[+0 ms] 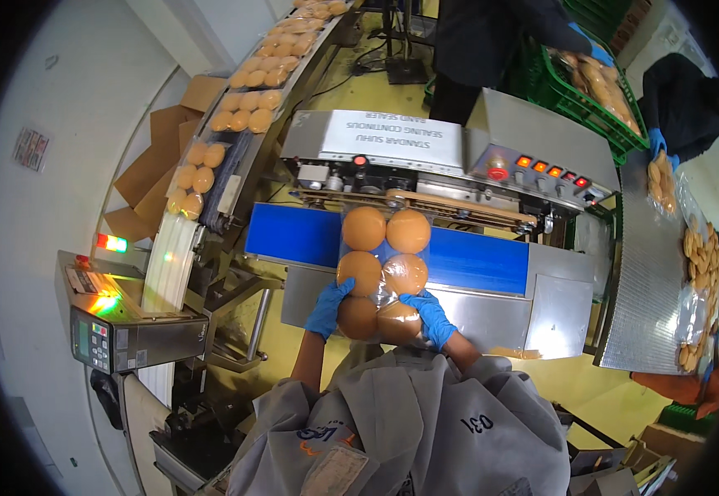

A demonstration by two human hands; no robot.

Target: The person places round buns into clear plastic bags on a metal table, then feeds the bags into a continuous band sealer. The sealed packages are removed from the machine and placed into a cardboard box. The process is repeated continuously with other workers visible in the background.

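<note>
A clear plastic bag of round golden buns lies between my two gloved hands, the buns in two columns. Its far end reaches over the blue belt to the band sealer; whether the film is in the sealing band I cannot make out. My left hand, in a blue glove, is closed on the bag's left side. On the opposite side my right hand, also gloved in blue, grips the bag with the thumb over the film. The nearest buns overhang the steel front edge, close to my grey smock.
At left, a conveyor carries several bagged buns past a control box with lit lamps. Cardboard leans behind it. Co-workers handle bread by a green crate and a ribbed metal table at right.
</note>
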